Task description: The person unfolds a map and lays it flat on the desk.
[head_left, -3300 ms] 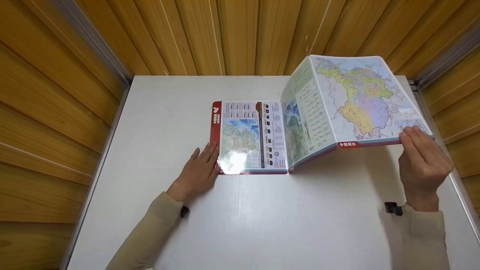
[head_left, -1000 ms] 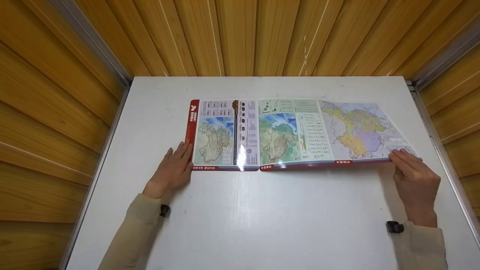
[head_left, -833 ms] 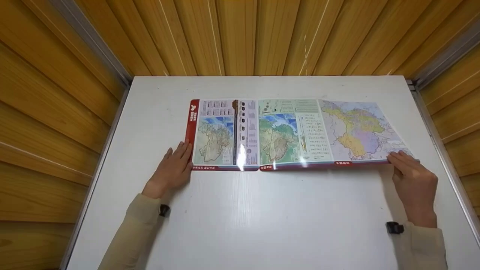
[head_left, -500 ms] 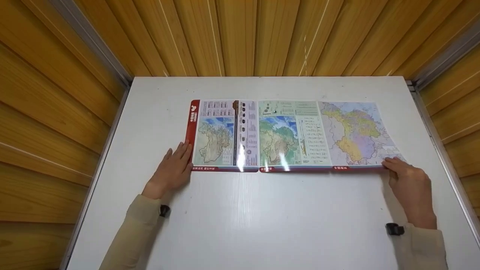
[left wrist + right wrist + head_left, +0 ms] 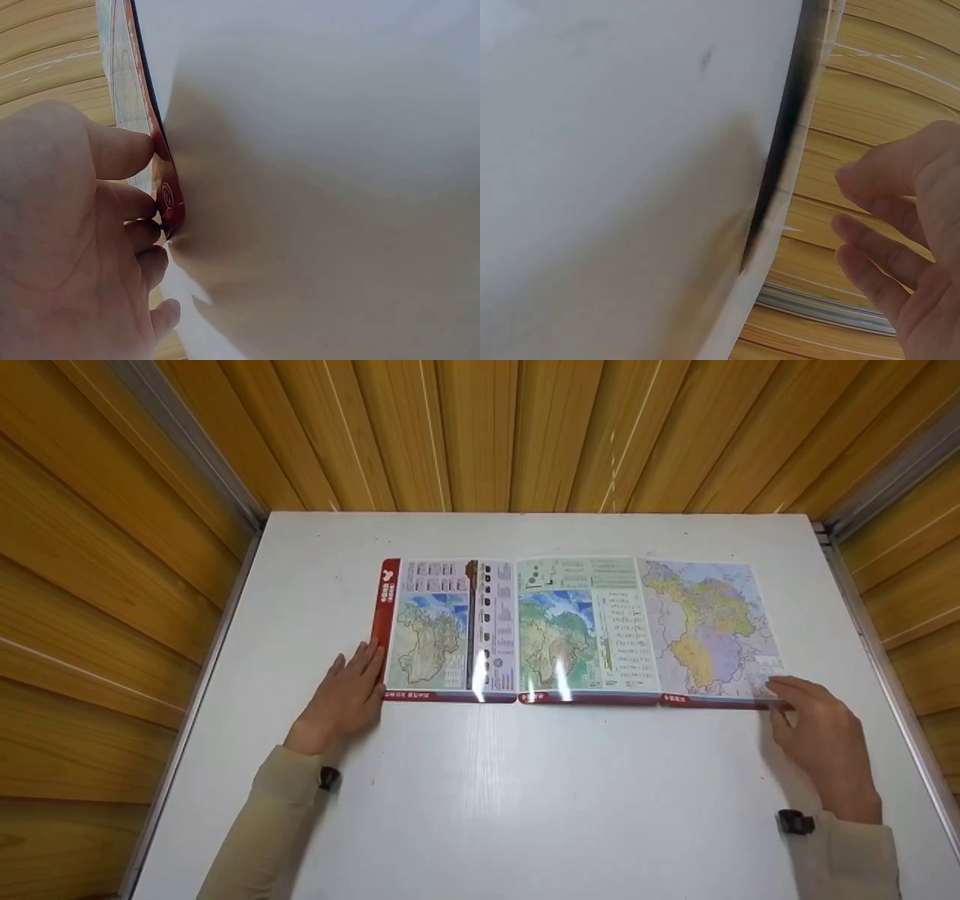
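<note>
A glossy folding map [image 5: 555,637] lies unfolded into three panels in the head view, with a red strip along its left side and a red and blue lower edge. My left hand [image 5: 341,701] rests at the lower left corner, its straight fingers on the red strip. In the left wrist view, the thumb and fingertips of the left hand [image 5: 82,225] touch the map's red corner [image 5: 171,199]. At the lower right corner hovers my right hand [image 5: 825,735], fingers loosely bent. The right wrist view shows the right hand [image 5: 907,232] apart from the map's edge [image 5: 780,142], holding nothing.
The map lies on a white table [image 5: 480,810], with table surface around it on every side. Wood-patterned panels [image 5: 480,435] stand behind and at both sides, with grey metal posts at the corners. A black strap [image 5: 795,822] sits at the right wrist.
The map's right panels came down from a raised fold to the table, and the map slid left with my left hand. My right hand lowered and let go of the right corner.
</note>
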Demonstrator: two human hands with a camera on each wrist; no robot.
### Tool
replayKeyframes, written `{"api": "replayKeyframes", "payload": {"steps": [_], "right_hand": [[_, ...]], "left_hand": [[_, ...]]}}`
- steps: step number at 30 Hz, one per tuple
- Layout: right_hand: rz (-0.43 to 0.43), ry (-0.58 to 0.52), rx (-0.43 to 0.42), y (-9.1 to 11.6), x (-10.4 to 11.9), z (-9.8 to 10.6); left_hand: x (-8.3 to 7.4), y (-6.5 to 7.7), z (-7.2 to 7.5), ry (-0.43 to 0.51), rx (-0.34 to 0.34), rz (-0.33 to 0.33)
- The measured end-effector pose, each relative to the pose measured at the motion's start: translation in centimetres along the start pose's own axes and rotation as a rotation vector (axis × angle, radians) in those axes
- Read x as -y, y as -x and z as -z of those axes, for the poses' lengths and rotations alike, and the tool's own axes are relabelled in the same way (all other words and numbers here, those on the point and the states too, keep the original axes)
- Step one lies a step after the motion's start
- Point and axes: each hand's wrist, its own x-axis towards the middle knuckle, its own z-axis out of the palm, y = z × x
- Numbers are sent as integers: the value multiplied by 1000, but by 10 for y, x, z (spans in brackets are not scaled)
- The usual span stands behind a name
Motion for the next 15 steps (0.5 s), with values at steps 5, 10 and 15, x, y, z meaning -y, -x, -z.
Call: {"api": "replayKeyframes", "payload": {"steps": [5, 10, 15], "right_hand": [[23, 20, -23, -5, 1, 0], [38, 21, -45, -13, 5, -1], [59, 9, -70, -33, 14, -3]], "left_hand": [[0, 0, 1, -10, 18, 21], [1, -1, 6, 14, 31, 28], [1, -10, 20, 43, 9, 28]]}}
